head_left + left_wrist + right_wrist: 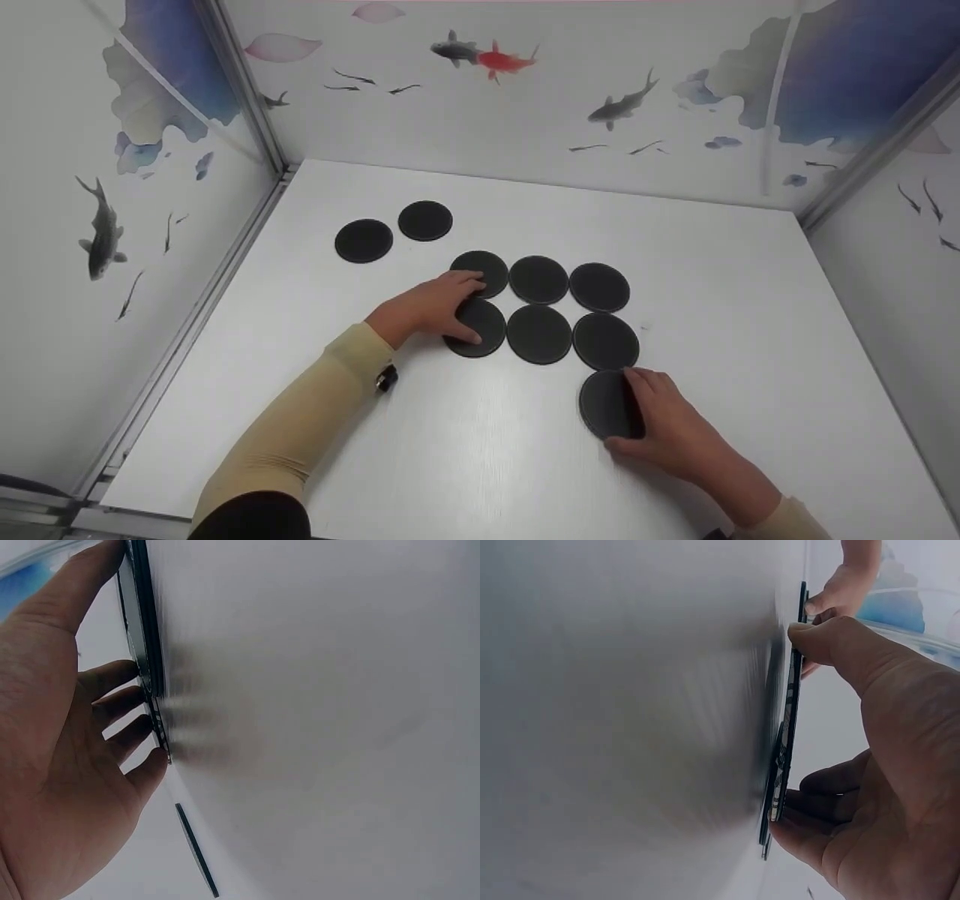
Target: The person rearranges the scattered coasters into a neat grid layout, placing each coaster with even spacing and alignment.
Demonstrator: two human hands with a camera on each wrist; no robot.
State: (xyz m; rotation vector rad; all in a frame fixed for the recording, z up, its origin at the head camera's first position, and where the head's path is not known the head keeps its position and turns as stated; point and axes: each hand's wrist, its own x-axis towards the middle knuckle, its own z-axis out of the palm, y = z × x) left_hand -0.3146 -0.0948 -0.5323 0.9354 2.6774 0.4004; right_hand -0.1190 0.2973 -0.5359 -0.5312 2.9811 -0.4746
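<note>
- Held disc (pixel 602 405): a light pinch on the rim should serve best, since something this thin could slip or tip if squeezed hard
- Its patterned underside shows in the right wrist view, so it seems raised a little; letting it down slowly and level would be better than dropping it
- In the head view its far edge meets the near edge of the lower right disc (pixel 606 342); whether they touch I cannot tell, and a forward push could nudge that neighbour or ride up on it
- The held disc lies at the left of the right hand (pixel 679 427), which pinches it by the rim, thumb at the near edge and fingertips at the far one
- The left hand (pixel 435 306) is well apart from it, farther forward and to the left, spread, with fingers on the upper left disc (pixel 480 264) and thumb on the lower left disc (pixel 487 322); a gentle, even touch there should steady both
- Beyond the left hand, two loose discs (pixel 364 241) lie near each other on the white desk (pixel 450 450)
</note>
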